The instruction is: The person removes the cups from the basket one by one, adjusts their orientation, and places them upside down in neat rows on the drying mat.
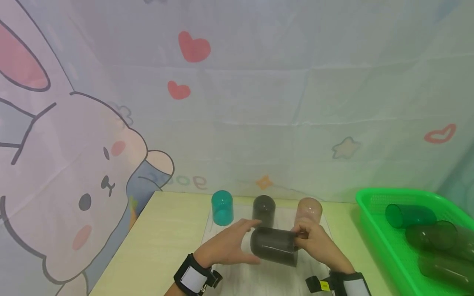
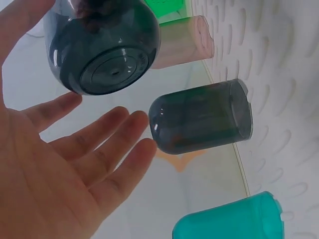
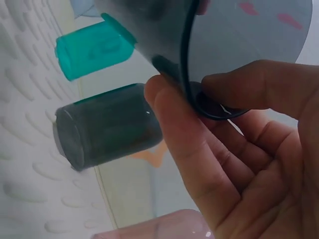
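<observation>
A dark grey see-through cup (image 1: 275, 246) (image 2: 102, 45) (image 3: 164, 30) lies on its side in the air above a clear mat (image 1: 266, 277). My right hand (image 1: 316, 244) (image 3: 174, 114) pinches its rim between thumb and fingers. At the cup's base end my left hand (image 1: 231, 244) (image 2: 75, 164) is spread, fingers straight, palm toward the base. Behind them, three cups stand upside down in a row on the mat: teal (image 1: 222, 207) (image 2: 229, 219) (image 3: 94, 50), dark grey (image 1: 263, 210) (image 2: 199, 117) (image 3: 107, 127) and pink (image 1: 308, 210) (image 2: 182, 42) (image 3: 154, 226).
A green plastic basket (image 1: 374, 230) sits on the right of the pale wooden table (image 1: 166, 238), with several green cups (image 1: 409, 215) lying in it. A cartoon-printed cloth hangs right behind the table's far edge.
</observation>
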### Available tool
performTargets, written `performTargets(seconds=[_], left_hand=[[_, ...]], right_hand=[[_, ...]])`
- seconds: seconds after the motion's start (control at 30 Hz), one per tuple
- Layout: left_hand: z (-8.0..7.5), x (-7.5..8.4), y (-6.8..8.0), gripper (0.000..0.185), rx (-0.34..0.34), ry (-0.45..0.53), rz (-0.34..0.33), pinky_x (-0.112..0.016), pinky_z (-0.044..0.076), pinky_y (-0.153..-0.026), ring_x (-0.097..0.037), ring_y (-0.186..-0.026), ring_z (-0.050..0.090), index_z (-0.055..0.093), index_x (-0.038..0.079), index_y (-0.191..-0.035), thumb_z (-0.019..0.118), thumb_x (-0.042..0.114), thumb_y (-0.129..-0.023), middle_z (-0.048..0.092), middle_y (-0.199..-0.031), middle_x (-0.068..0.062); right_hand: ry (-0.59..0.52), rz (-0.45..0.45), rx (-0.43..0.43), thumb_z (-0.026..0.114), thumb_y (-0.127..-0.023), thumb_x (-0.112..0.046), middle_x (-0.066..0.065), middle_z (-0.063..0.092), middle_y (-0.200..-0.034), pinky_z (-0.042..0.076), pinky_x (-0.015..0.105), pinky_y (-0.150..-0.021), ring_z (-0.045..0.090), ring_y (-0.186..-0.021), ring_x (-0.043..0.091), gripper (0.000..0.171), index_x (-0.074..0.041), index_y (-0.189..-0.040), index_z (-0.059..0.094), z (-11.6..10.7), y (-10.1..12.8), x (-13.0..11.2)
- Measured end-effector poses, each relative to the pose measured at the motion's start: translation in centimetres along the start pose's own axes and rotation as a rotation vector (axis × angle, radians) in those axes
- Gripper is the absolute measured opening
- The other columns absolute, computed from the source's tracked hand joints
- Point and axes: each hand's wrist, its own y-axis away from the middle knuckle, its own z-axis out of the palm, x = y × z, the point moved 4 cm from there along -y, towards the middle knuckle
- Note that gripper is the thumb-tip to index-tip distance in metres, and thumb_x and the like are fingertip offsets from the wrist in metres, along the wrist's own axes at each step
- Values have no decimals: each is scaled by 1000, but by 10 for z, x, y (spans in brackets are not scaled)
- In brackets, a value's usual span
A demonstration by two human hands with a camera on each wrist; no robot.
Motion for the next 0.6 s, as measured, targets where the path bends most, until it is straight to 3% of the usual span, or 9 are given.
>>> performTargets(seconds=[0.27,0.6], left_hand=[[1,2,-2,84,16,95,73,-33,39,-100,-13,-124,43,37,20,-143,77,47,-75,43,-138,2],[9,0,-6,76,55,253,126,-30,42,-92,-9,-111,46,41,22,-136,80,40,-73,45,-126,6]], right_hand=[[-84,-51,-48,56,-81,11,14,52,-94,55,32,-65,64,-77,16,10,8,-90,61,8,-5,5],[-71,-7,-22,59,-78,9,9,59,-88,50,31,-70,58,-79,18,15,4,-92,60,15,-5,5]])
